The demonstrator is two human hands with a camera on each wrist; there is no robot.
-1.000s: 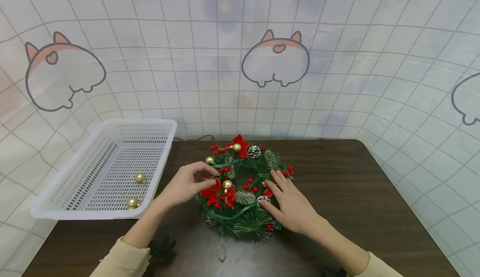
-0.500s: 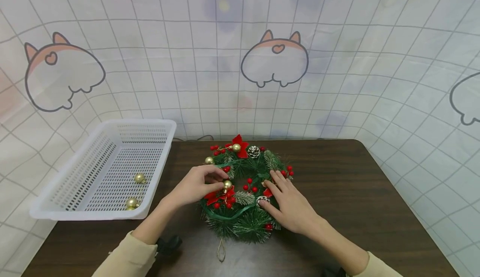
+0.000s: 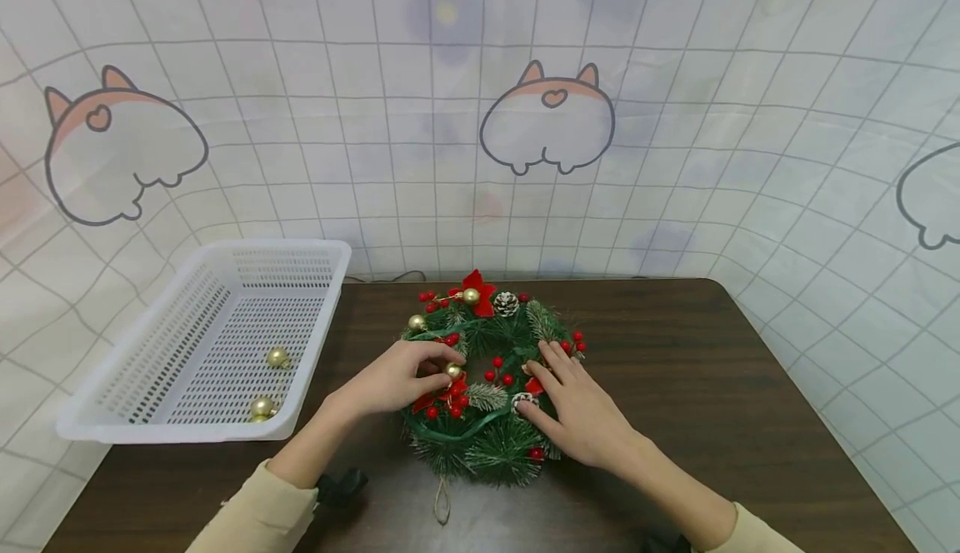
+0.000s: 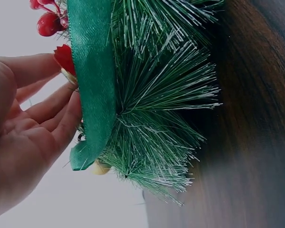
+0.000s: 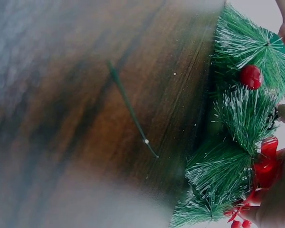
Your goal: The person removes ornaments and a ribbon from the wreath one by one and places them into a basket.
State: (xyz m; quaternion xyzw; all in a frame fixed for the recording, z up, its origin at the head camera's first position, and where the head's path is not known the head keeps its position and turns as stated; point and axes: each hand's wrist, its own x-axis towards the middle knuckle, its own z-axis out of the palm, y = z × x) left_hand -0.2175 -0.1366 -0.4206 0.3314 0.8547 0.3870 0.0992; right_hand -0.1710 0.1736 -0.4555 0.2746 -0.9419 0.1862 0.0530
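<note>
A green wreath (image 3: 502, 453) with red berries, red flowers, pinecones and gold balls lies on the dark wooden table. On its left side, my left hand (image 3: 401, 376) pinches a small gold bauble (image 3: 453, 371) between thumb and fingers, above a red flower. A green ribbon (image 4: 92, 71) partly hides those fingertips in the left wrist view. My right hand (image 3: 581, 403) rests on the wreath's right side with its fingers extended, the thumb by a frosted pinecone (image 3: 523, 403). In the right wrist view, a red bow-like piece (image 5: 267, 164) shows beside that hand.
A white plastic basket (image 3: 330, 311) stands at the left with several gold baubles (image 3: 262, 406) inside. A twine loop (image 3: 442, 505) sticks out from the wreath's near edge. A loose green needle (image 5: 128, 104) lies on the table. Patterned cloth hangs behind.
My left hand has moved right, from over the wreath's left edge to the gold bauble, and its fingers have closed on it. The right hand has stayed in place.
</note>
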